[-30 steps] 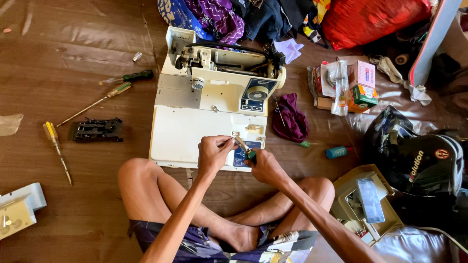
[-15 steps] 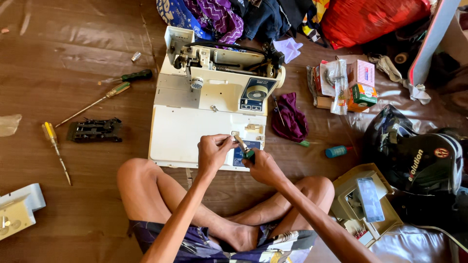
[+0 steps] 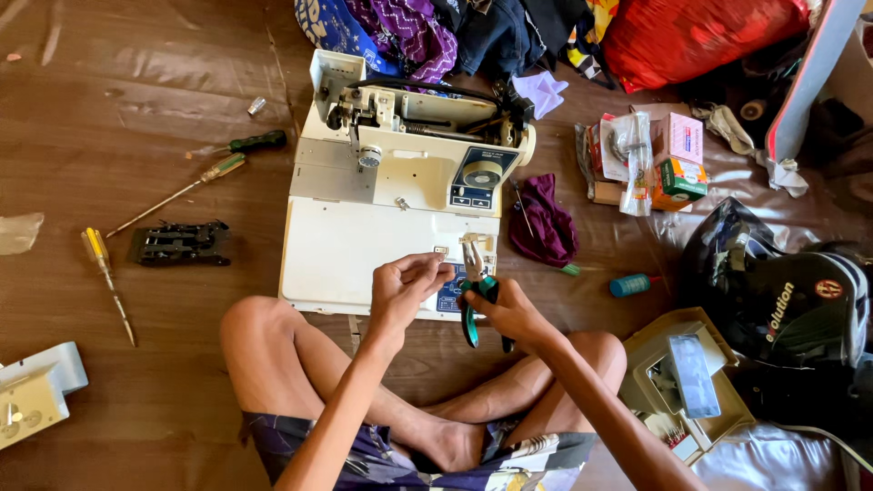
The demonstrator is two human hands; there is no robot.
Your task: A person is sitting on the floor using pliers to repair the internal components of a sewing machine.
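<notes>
My right hand (image 3: 511, 311) grips pliers (image 3: 476, 291) with teal rubber handles, steel nose pointing far toward a small part on the machine (image 3: 391, 191). My left hand (image 3: 403, 284) pinches its fingertips together just left of the pliers; what they pinch is too small to tell. The machine is cream plastic, opened, its metal works bare at the far end. It lies on a glossy brown floor (image 3: 136, 118). Screwdrivers (image 3: 107, 273) lie left, a purple rag (image 3: 544, 223) right, clothes heaped far.

Bright, warm daylight falls evenly. Glare streaks the glossy brown floor (image 3: 136, 73) at upper left. Shadows are soft and short. Focus is sharp; wide-angle bending shows at the edges.
</notes>
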